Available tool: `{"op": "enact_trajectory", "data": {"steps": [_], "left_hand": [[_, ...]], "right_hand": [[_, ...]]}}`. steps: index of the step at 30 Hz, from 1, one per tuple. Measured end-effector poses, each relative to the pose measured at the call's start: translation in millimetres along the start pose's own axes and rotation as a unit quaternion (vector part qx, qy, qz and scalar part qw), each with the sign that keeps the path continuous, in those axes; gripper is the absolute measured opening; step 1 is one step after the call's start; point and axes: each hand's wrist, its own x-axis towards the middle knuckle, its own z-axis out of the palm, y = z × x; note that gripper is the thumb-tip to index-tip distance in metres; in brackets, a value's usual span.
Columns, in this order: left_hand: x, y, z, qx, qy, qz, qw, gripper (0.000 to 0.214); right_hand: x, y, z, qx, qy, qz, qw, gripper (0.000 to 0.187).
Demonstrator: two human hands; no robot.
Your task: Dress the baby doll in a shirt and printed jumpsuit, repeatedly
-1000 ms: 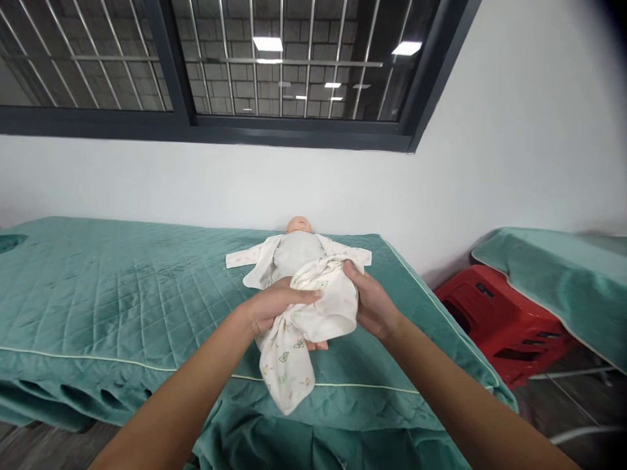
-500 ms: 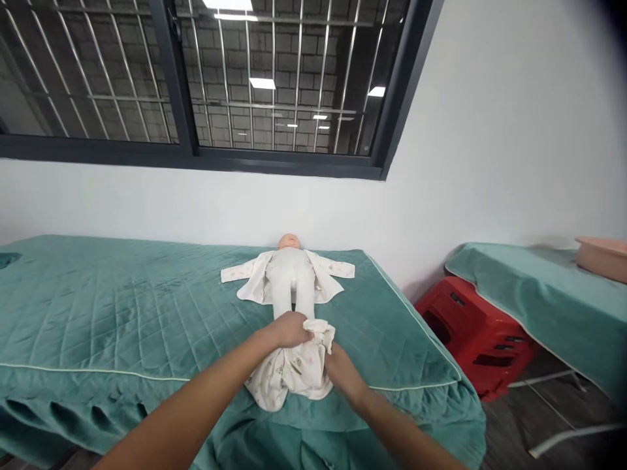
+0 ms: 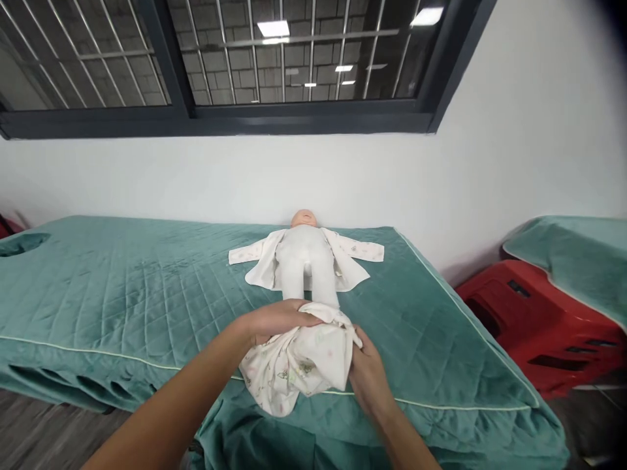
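Observation:
A baby doll [image 3: 306, 251] lies on its back on the green quilted bed [image 3: 122, 287], head toward the wall, with a white printed jacket [image 3: 355, 251] spread open under it. My left hand [image 3: 274, 320] and my right hand [image 3: 367, 372] are both closed on a pair of white printed baby trousers [image 3: 298, 362], bunched at the doll's feet near the bed's front edge. The doll's lower legs and feet are hidden by the cloth.
A red plastic stool [image 3: 539, 320] stands on the floor to the right, between this bed and a second green-covered bed [image 3: 578, 261]. A barred window [image 3: 274, 59] runs along the white wall behind. The bed has a face hole [image 3: 22, 243] at far left.
The trousers came down from over the doll's belly to its feet, baring its torso and thighs. Both hands moved toward the front edge, still gripping the cloth. The camera shifted.

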Motion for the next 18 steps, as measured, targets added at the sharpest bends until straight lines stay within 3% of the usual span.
{"op": "enact_trajectory", "data": {"steps": [3,8,14,18], "left_hand": [[3,-1,-9.5,-0.123,0.002,0.022,0.992,0.046],[16,0,-17.3,-0.164,0.045,0.066,0.983,0.046],[32,22,-18.5,-0.079,0.155,0.108,0.979,0.048],[44,32,-19.3,0.032,0.189,0.121,0.974,0.046]], "right_hand": [[12,-3,3,0.076,-0.011,0.027,0.997,0.046],[36,-11,5,0.065,-0.006,-0.003,0.998,0.042],[55,-20,1,-0.102,0.034,-0.072,0.992,0.033],[67,-28,-3,-0.127,0.019,-0.104,0.986,0.039]]}}
